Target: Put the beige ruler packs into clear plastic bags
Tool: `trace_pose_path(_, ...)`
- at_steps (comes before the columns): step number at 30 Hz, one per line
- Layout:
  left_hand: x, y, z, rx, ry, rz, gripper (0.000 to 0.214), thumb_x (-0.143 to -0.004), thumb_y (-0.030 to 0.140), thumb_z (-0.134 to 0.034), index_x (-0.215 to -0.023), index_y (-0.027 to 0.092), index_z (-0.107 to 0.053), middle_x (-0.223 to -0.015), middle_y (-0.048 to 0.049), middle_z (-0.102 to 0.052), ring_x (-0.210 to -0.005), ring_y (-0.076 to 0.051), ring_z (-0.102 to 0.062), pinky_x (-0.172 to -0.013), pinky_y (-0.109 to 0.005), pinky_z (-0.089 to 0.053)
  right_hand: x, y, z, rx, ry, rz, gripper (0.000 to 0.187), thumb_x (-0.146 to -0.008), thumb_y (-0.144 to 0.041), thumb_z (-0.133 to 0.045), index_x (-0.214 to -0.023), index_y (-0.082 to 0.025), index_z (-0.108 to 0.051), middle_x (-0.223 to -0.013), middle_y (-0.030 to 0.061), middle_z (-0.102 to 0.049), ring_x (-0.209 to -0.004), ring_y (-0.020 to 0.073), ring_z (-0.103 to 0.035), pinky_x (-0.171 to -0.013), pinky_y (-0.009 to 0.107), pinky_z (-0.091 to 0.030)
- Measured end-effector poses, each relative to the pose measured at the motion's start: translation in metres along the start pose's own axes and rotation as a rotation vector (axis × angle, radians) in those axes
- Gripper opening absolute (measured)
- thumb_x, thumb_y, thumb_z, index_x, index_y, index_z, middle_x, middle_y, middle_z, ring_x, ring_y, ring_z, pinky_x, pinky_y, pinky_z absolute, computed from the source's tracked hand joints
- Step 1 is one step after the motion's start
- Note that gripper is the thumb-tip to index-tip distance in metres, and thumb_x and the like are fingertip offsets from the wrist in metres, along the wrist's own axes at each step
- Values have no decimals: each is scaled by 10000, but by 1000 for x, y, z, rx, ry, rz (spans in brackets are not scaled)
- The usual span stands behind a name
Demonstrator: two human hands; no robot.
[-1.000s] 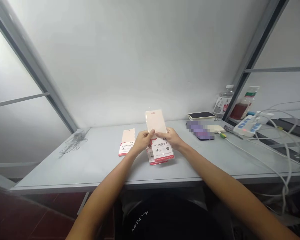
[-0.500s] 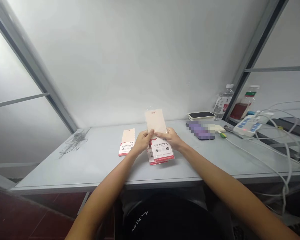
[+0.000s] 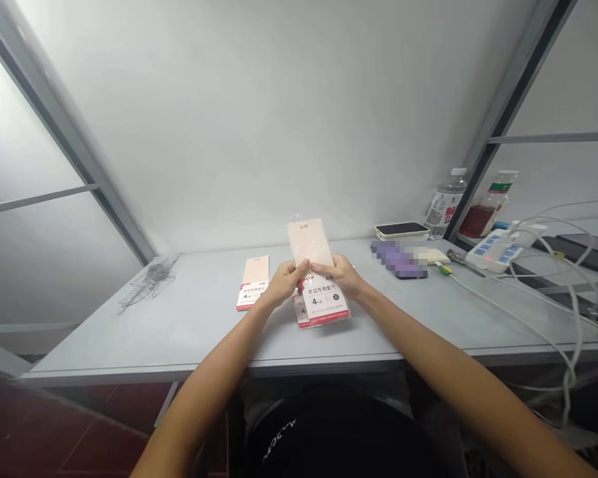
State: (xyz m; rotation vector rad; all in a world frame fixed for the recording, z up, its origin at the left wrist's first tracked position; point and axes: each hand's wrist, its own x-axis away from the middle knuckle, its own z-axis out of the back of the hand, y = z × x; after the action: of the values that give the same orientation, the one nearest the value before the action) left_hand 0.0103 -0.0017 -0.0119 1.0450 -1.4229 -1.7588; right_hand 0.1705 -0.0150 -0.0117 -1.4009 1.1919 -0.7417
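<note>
1. Hands meet above the middle of a long pale grey table: the left hand and the right hand of a seated person, with bare forearms angling in from the bottom of the view.
2. Both hands are grasping a tall, flat packet of peach card in a clear plastic sleeve, which has a white-and-red printed label. The thumbs press on its front, and the other fingers are closed around it, mostly out of sight.
3. That packet is held tilted up from the tabletop, its lower end over a matching packet lying on the table. Whether the two touch, I cannot tell.
4. A third matching packet lies flat just beside the left hand.
5. Farther right, along the wall, are a phone in a cream case, a blurred purple object, a cream rectangular block and a clear plastic water bottle.
6. Beyond them sit a bottle of red liquid and a white power strip, with a white cable trailing from that end of the table.
</note>
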Motion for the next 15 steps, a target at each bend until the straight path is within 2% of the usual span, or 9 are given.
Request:
trace_pose_path(4,0,-2,1,-2,-22,-14,445,-771,571,-493,-669,139,-517,-521,15,-526,-418,-72,-460,-410,-208,-372,0,1,0,-13,5,-2,335,-605,-369,-748,-802,-134,-614,-692,62,-679,-589,211,-635,-535,318,-493)
trace_pose_path(10,-1,-3,0,-85,41,-21,461,-767,572,-499,-598,144,-473,-485,27,-476,-421,-62,-432,-414,-199,-331,-1,2,-1,12,26,12,328,-592,-368,-754,-780,-139,-614,-678,48,-672,-580,198,-625,-534,311,-486)
trace_pose_path(15,-2,-3,2,-89,38,-22,468,-758,567,-514,-562,146,-450,-457,32,-438,-406,-58,-405,-412,-200,-305,-1,2,-1,-16,4,12,314,-618,-380,-726,-781,-137,-612,-654,45,-660,-565,194,-621,-533,306,-477)
